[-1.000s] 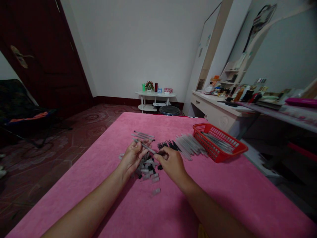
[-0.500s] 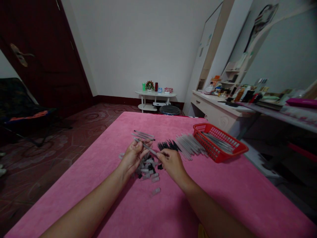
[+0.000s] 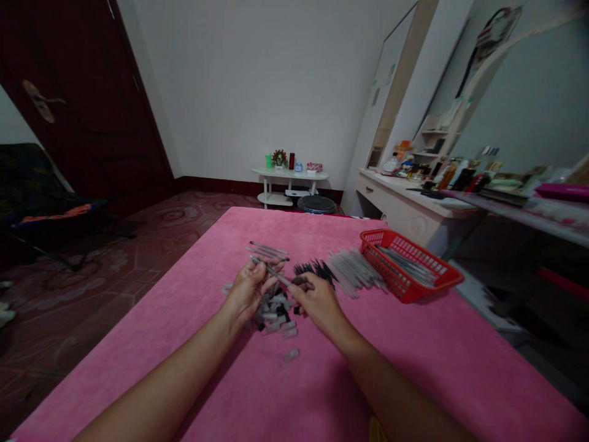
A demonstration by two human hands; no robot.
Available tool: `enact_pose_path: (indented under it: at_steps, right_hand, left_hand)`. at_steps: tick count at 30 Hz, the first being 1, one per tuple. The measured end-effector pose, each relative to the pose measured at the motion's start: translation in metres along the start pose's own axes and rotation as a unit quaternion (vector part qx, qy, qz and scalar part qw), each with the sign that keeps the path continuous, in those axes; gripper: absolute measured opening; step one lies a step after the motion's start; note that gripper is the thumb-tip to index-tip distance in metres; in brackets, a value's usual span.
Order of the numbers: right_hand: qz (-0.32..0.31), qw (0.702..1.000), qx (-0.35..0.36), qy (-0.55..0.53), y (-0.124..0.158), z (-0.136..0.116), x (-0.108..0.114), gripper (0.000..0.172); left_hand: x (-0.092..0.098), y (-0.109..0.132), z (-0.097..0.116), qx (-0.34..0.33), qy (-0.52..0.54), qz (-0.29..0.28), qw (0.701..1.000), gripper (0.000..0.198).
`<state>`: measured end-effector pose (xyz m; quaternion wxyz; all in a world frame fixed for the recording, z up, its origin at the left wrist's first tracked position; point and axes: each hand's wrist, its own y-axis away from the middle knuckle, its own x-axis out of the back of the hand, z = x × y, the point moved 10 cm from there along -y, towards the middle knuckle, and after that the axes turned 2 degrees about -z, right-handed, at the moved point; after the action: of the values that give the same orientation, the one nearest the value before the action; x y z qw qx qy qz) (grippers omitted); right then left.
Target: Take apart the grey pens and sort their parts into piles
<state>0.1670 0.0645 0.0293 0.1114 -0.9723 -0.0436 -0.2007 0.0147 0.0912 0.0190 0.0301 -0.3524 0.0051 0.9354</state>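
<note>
In the head view, the left hand [image 3: 251, 283] pinched a slim grey pen-like plastic tube [image 3: 280, 278] between thumb and fingers, and the right hand [image 3: 317, 299] gripped its four o'clock end. The tube slanted over a heap of small clear and black plastic caps [image 3: 277, 314] at its six o'clock. It looked light, stiff and smooth, likely to slip or roll and perhaps crack if bent; mid-length and the end seemed the best holds. Similar grey tubes [image 3: 353, 270] lay at three o'clock, just beside a red openwork plastic basket [image 3: 430, 290]. No brand, label or writing was legible.
</note>
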Motion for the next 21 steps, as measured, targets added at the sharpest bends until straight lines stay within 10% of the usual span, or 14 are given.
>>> enact_pose_path:
  at_steps: [12,21]
  right_hand:
    - [-0.027,0.998,-0.029,-0.052,-0.001,-0.001,-0.004,0.025]
    - [-0.024,0.999,-0.026,0.037,0.002,0.008,-0.006,0.009]
  left_hand:
    - [0.002,0.0,-0.001,-0.001,0.002,0.004,1.0,0.005]
    - [0.039,-0.014,0.015,-0.018,0.023,0.094,0.995,0.009]
